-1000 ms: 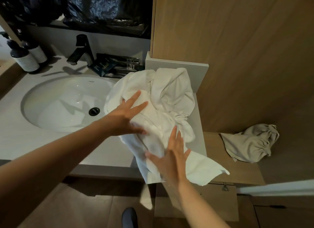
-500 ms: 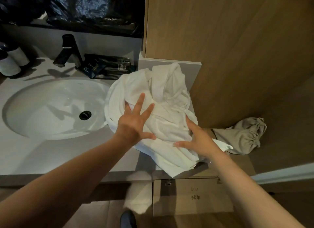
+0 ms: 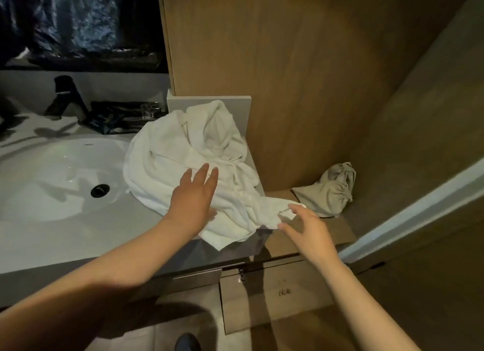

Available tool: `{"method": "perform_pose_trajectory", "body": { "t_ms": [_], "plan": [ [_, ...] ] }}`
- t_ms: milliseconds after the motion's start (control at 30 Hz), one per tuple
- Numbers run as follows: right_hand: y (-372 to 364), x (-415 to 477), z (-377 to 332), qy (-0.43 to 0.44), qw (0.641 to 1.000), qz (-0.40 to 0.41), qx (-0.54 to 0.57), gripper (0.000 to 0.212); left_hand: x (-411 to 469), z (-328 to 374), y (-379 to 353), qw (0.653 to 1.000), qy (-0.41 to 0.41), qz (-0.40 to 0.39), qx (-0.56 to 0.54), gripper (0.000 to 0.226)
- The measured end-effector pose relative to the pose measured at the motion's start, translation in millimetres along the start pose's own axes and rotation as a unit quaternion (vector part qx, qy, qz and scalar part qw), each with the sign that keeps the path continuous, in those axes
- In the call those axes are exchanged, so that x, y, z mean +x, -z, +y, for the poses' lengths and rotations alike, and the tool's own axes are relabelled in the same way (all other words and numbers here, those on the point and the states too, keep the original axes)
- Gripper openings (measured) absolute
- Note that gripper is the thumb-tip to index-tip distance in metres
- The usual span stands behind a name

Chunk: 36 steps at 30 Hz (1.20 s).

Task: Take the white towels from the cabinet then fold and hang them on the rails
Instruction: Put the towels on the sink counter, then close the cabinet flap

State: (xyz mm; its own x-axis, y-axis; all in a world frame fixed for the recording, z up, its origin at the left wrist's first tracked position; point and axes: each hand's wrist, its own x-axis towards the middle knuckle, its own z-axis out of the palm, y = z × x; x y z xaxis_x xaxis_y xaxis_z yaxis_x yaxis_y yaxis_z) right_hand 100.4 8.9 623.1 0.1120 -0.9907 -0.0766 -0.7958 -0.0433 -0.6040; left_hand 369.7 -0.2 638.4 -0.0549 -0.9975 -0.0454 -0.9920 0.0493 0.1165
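A crumpled white towel (image 3: 183,151) lies in a heap on the grey counter (image 3: 52,243), to the right of the sink, with one corner hanging over the front edge. My left hand (image 3: 193,196) rests flat on the towel's near part, fingers spread. My right hand (image 3: 306,230) hovers at the towel's right corner, fingers apart, fingertips touching the cloth edge without a clear grip. No rail is in view.
A white sink (image 3: 39,183) with a black drain and a dark tap (image 3: 65,99) sits to the left. A beige drawstring bag (image 3: 330,191) lies on a wooden shelf to the right. Wooden panels rise behind. Dark packets (image 3: 117,117) lie by the tap.
The towel's hanging corner has been pulled up onto the counter. My right hand has shifted right to the towel's corner; my left hand has slid toward the towel's near edge.
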Motion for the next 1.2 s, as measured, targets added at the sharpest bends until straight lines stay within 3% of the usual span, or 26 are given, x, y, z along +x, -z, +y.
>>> {"method": "perform_pose_trajectory", "body": {
  "t_ms": [133, 233, 733, 933, 1200],
  "plan": [
    [38, -54, 46, -0.037, 0.998, 0.031, -0.037, 0.051, -29, 78, 8, 0.996, -0.088, -0.002, -0.002, 0.056],
    [66, -101, 81, -0.068, 0.995, 0.058, -0.05, 0.052, -47, 138, 6, 0.992, -0.125, -0.024, 0.005, 0.04],
    [164, -289, 228, -0.285, 0.951, 0.114, -0.046, 0.049, -109, 358, -35, 0.941, -0.327, -0.086, 0.004, 0.033],
    [180, -283, 273, -0.331, 0.938, 0.098, -0.04, 0.05, -83, 416, -57, 0.928, -0.358, -0.101, 0.004, 0.032],
    [207, -209, 354, -0.362, 0.93, 0.053, -0.032, 0.046, 2, 475, -102, 0.927, -0.349, -0.134, 0.007, 0.027]
  ]
}}
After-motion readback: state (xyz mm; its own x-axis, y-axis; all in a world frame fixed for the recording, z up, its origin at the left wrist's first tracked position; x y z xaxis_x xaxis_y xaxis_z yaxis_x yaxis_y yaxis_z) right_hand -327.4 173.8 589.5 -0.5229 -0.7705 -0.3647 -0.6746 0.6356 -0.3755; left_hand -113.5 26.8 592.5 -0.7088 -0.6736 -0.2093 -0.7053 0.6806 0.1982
